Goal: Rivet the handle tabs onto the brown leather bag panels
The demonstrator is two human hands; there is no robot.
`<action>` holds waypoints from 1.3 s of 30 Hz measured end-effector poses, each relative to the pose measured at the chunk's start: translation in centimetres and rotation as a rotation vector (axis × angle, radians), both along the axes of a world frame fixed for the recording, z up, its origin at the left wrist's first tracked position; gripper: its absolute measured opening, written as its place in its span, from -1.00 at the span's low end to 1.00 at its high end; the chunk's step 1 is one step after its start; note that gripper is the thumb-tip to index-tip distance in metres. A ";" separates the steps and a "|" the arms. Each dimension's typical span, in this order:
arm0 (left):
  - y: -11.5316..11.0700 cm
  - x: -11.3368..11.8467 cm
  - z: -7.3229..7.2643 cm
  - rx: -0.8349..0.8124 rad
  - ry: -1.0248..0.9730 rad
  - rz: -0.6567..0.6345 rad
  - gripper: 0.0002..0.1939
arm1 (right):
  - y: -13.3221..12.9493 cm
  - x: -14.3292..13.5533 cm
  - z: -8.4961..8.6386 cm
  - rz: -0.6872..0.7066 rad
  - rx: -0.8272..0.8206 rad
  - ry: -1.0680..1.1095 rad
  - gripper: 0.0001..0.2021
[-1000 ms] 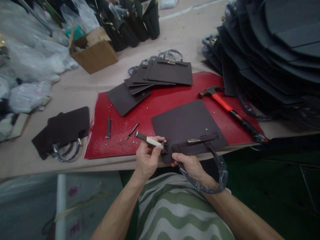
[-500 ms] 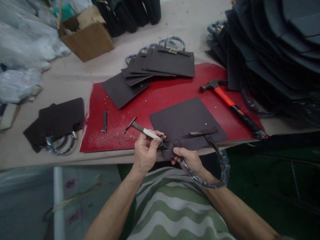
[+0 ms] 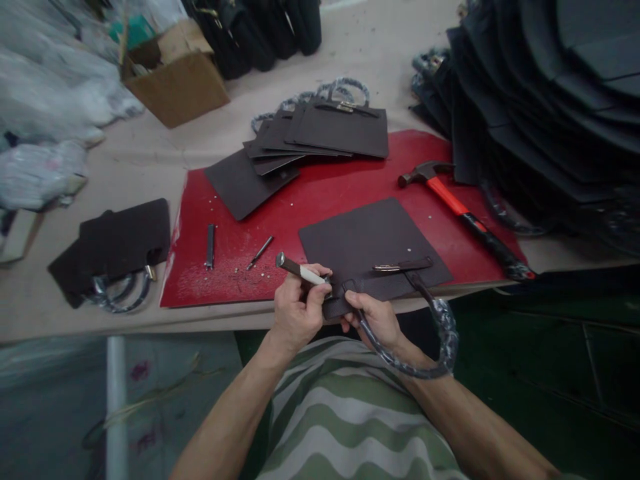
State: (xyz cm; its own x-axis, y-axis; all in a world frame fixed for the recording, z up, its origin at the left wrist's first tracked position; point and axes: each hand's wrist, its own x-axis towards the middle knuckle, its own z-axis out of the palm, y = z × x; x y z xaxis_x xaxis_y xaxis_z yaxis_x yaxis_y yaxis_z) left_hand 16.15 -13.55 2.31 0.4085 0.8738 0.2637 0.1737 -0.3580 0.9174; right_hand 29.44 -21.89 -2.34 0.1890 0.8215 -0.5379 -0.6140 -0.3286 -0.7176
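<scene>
My left hand is closed around a metal punch-like tool with a white-wrapped middle. Its blunt dark end points up and left, while its lower end sits by the near left corner of a dark brown bag panel. My right hand pinches that near edge beside a small strap tab, thumb on top and fingers partly hidden below. A plastic-wrapped bag handle loops from the panel over my right wrist. A thin strap with a metal piece lies across the panel.
The panel rests on a red board at the table's front edge. A claw hammer lies right, near a tall stack of dark panels. A metal bar, a thin rod, more panels and a cardboard box are around.
My left hand has moved slightly right and turned the tool, so its blunt end now faces more toward me and its lower end is nearer the panel's corner. My right hand keeps its pinch.
</scene>
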 end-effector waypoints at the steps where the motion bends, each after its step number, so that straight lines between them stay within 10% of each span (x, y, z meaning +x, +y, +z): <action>1: 0.3 0.1 0.0 0.014 0.006 -0.005 -0.83 | 0.3 0.1 0.1 -0.002 0.004 0.005 -0.61; 10: 4.2 1.8 -1.0 0.167 0.137 -0.051 -0.83 | 1.8 1.6 2.9 0.061 0.096 0.212 -0.69; 21: 3.3 1.8 -3.1 0.449 0.148 -0.104 -0.85 | -2.0 2.1 2.4 -0.067 -0.276 0.463 -0.85; 24: 3.4 1.8 -3.2 0.495 0.136 -0.113 -0.88 | -5.0 2.8 1.4 -0.034 -0.295 0.259 -0.87; 30: 3.2 1.8 -3.3 0.451 0.153 -0.110 -0.89 | -9.1 10.7 5.2 0.647 -0.200 -0.368 -0.65; 35: 3.1 1.8 -3.7 0.405 0.177 -0.117 -0.87 | -4.4 17.4 9.0 0.120 -0.092 -1.523 -0.79; 39: 3.1 1.9 -3.8 0.408 0.191 -0.103 -0.85 | 0.4 20.5 7.9 0.108 -0.283 -1.574 -0.85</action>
State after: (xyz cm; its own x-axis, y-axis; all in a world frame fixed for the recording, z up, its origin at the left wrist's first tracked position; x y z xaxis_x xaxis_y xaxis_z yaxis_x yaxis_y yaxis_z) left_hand 18.01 -10.42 -1.48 0.5623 0.6667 0.4893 0.2704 -0.7073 0.6531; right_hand 49.93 -21.50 5.60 0.6262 0.7796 -0.0032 0.6765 -0.5454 -0.4949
